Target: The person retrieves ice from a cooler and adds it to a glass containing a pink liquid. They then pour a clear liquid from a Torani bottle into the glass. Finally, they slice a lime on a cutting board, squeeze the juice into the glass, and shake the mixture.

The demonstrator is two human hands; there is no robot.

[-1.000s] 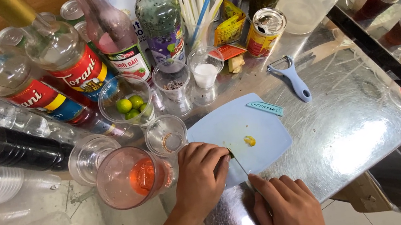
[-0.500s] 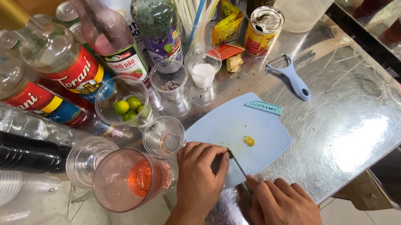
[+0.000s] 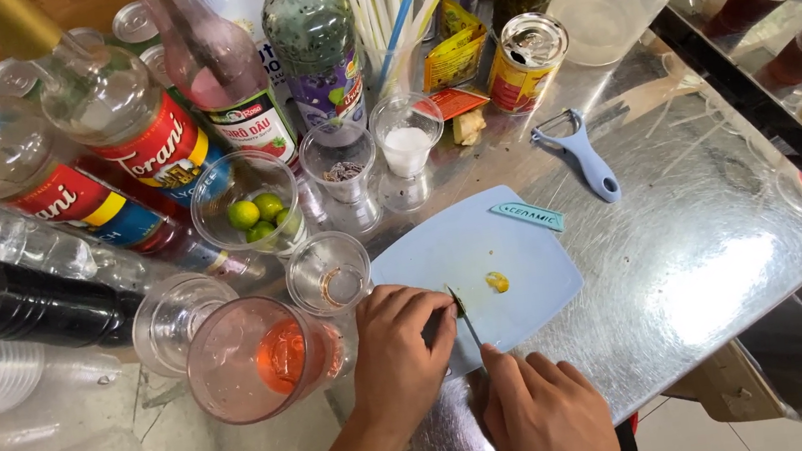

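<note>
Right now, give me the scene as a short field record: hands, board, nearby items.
left hand: curled on the near edge of the cutting board, pinning something small and green
right hand: holds a knife, blade on the board
cutting board: pale blue, small yellow piece on it
peeler: blue-grey, on the metal counter, apart from the board
cup of red drink: beside the left hand

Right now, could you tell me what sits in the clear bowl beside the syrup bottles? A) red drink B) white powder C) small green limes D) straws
C: the bowl holds a few small green limes; the white powder is in a separate cup, and the red drink is in a cup near the left hand.
</note>
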